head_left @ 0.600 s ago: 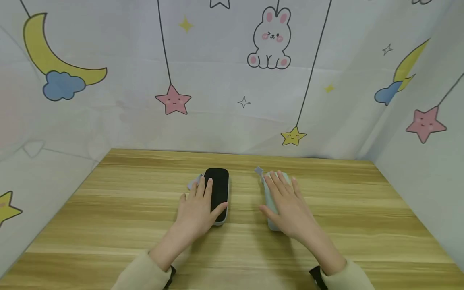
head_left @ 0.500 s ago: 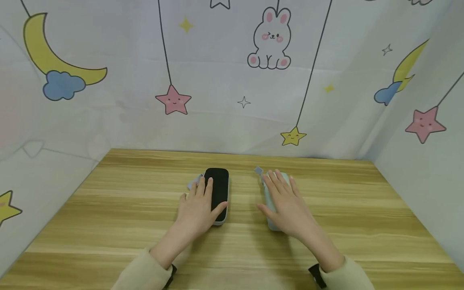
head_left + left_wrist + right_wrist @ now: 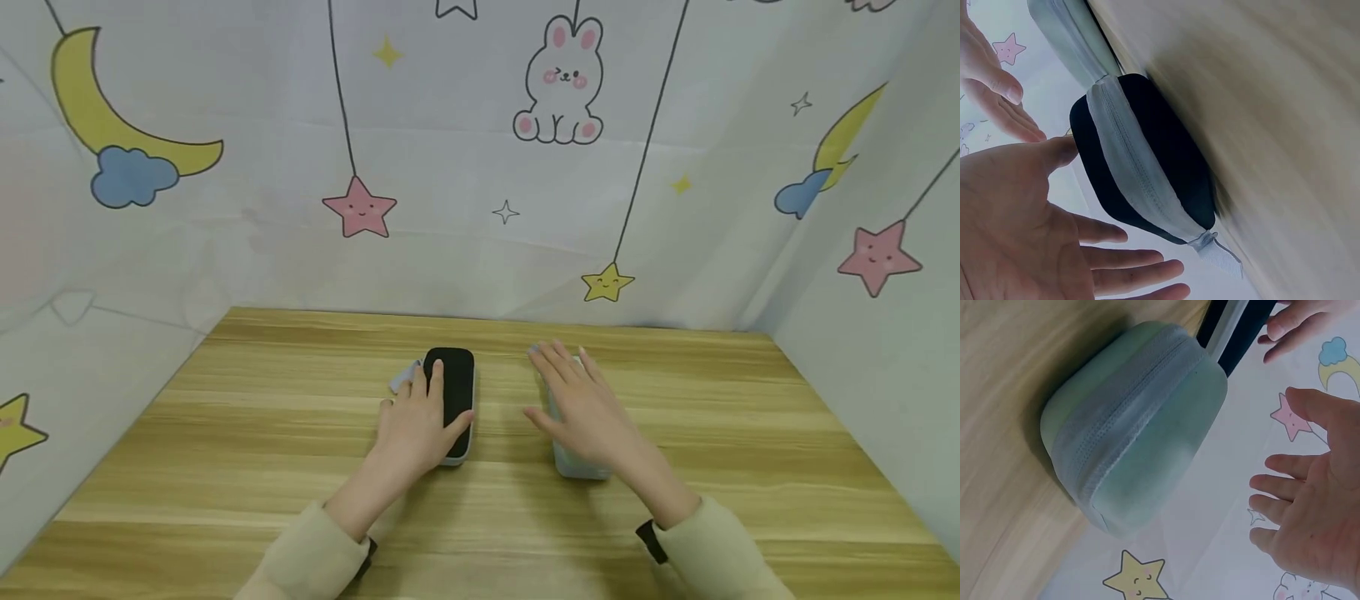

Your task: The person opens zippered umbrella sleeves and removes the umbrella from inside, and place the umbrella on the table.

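A black zippered case (image 3: pixel 457 387) with a grey zipper band lies flat on the table, left of centre. My left hand (image 3: pixel 412 427) is over its left side, fingers stretched out; in the left wrist view the thumb meets or overlaps the case's edge and the palm is off it. To the right lies a mint-green zippered case (image 3: pixel 581 467), its grey zipper band (image 3: pixel 1125 400) plain in the right wrist view. Above it hovers my right hand (image 3: pixel 585 408) with extended fingers, apart from the case and hiding much of its top. Neither hand grips anything.
The cases lie side by side on a wood-grain table (image 3: pixel 262 467), a strip of tabletop between them. A grey pull tab (image 3: pixel 405 377) sticks out left of the black case. White cloth (image 3: pixel 450 267) printed with stars, moons and a rabbit hangs behind and at both sides.
My right hand has shifted leftward and a little farther from me, uncovering the near end of the green case. My left hand has moved slightly to the right. Both cases stay in place.
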{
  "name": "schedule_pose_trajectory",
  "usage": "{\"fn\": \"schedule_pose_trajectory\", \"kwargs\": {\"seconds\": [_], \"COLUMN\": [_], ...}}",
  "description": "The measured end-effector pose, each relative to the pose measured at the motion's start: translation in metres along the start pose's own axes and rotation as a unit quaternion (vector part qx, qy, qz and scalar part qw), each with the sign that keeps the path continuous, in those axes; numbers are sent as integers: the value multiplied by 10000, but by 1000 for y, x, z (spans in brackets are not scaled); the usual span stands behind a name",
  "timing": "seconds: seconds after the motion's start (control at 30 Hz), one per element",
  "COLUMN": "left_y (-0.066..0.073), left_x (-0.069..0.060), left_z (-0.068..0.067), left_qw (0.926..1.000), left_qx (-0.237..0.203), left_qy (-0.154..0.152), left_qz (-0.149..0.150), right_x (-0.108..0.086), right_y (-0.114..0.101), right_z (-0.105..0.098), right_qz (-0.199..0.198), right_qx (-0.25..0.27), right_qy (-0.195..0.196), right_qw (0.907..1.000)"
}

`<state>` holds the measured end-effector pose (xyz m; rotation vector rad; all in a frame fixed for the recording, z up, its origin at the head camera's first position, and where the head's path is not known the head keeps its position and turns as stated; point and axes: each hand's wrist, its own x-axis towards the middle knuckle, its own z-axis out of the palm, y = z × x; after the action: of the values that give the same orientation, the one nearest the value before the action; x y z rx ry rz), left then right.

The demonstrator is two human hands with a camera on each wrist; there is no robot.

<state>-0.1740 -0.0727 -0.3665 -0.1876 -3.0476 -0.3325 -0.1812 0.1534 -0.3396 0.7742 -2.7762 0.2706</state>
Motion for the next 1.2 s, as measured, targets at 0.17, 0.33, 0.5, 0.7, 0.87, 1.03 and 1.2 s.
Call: {"fn": "schedule_pose_trajectory", "kwargs": {"seconds": [0.17, 0.33, 0.5, 0.7, 0.87, 1.03, 1.2], "left_y": [2, 5, 8, 10, 12, 14, 14], "left_x": [4, 7, 8, 9, 10, 14, 18], "left_z": [0, 1, 2, 3, 1, 2, 2], "left_qw": [9999, 9998, 9997, 9993, 9989, 9986, 9981], "left_qx": [-8, 41, 97, 188, 219, 294, 291], "left_qy": [-111, -106, -93, -107, -226, -244, -228], "left_qz": [-93, -145, -220, -294, -341, -364, -497], "right_x": [10, 21, 30, 41, 53, 62, 75], "right_y": [1, 2, 3, 3, -1, -5, -10], "right_z": [0, -2, -6, -9, -10, -8, -3], "right_qz": [-186, -267, -320, -446, -498, -430, -366], "right_qx": [-93, -44, 186, 259, 284, 305, 230], "right_qy": [-112, -230, -352, -411, -590, -816, -940], "right_qw": [9997, 9994, 9987, 9978, 9966, 9953, 9946]}}
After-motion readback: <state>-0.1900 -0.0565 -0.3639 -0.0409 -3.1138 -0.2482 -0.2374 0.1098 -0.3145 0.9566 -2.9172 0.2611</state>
